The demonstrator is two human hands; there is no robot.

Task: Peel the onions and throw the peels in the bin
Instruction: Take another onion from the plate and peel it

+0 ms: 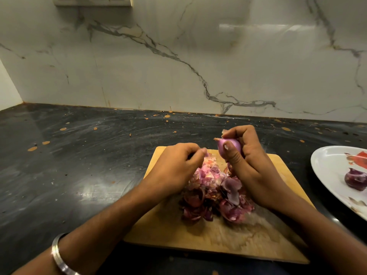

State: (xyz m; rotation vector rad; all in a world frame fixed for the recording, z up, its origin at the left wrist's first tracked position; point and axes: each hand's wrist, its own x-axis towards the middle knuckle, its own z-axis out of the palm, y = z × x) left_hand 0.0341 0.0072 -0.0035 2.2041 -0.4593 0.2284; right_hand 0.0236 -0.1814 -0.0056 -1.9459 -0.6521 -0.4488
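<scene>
A dark tabletop (79, 165) is seen carrying one wooden cutting board (228, 239), and one white plate (327, 171) is set at the right edge with one peeled onion (355, 180) on it. One heap of purple peels (214, 191) is piled on the board. Above it, one small onion (229, 147) is gripped in the right hand (248, 165), thumb pressed on its skin. The left hand (178, 167) is held beside it with fingertips pinched together, apparently on a scrap of peel, though blur hides it. Two onions are counted; no bin is visible. The slick onion could be squeezed out of the grip, or the loose peels could be scattered off the board by a passing wrist.
</scene>
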